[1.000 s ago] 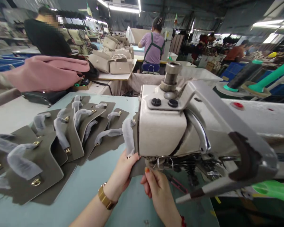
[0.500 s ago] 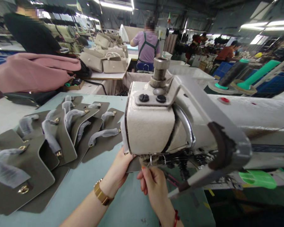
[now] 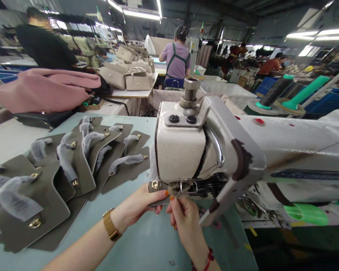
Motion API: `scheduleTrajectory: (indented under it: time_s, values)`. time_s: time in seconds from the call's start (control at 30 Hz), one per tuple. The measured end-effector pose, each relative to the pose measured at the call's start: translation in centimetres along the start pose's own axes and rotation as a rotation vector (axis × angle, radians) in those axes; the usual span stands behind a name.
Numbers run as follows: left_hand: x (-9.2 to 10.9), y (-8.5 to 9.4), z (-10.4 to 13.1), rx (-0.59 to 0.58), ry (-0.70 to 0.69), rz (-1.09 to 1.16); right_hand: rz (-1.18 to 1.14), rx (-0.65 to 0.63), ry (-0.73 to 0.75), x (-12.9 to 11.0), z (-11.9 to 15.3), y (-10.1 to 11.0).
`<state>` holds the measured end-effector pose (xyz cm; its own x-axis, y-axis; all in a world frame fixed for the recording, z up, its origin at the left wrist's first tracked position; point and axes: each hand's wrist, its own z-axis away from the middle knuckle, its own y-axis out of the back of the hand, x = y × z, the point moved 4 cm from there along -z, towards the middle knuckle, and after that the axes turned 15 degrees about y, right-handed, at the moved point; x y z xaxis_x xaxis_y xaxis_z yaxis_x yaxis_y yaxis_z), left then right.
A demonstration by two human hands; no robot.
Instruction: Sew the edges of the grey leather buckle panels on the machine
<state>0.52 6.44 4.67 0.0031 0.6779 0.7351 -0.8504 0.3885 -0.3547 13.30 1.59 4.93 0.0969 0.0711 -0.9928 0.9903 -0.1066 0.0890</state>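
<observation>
My left hand (image 3: 142,203), with a gold watch at its wrist, grips the edge of a grey-brown bag flap (image 3: 155,199), thumb on top and fingers beneath. A gold fitting (image 3: 155,184) shows on this flap, beside the white head of a sewing machine (image 3: 180,150), which hides the rest of it. Close to the flap's right end, under the machine head, my right hand (image 3: 185,216) is closed in a pinch. Whatever lies between its thumb and forefinger is too small to make out.
More grey-brown flaps with wrapped handles (image 3: 64,162) overlap on the pale green table (image 3: 135,241) at left. A metal guard arm (image 3: 243,158) juts out right of the machine head. Thread cones (image 3: 277,92) stand behind. Pink material (image 3: 45,88) lies back left; co-workers sit beyond.
My left hand has turned and shifted so its thumb now lies over the flap's edge, and the gold fitting has come into view. My right hand keeps its pinch. The view has swung slightly.
</observation>
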Motion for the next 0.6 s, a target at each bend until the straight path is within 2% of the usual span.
scheduleTrajectory:
  time_s: [0.17, 0.6]
  values:
    - [0.1, 0.0, -0.6, -0.038, -0.023, -0.082, -0.056, -0.006, 0.008, 0.0, -0.2, -0.1]
    - [0.7, 0.5, -1.7, -0.121, -0.051, -0.090, -0.089, 0.002, -0.028, 1.0, -0.3, -0.5]
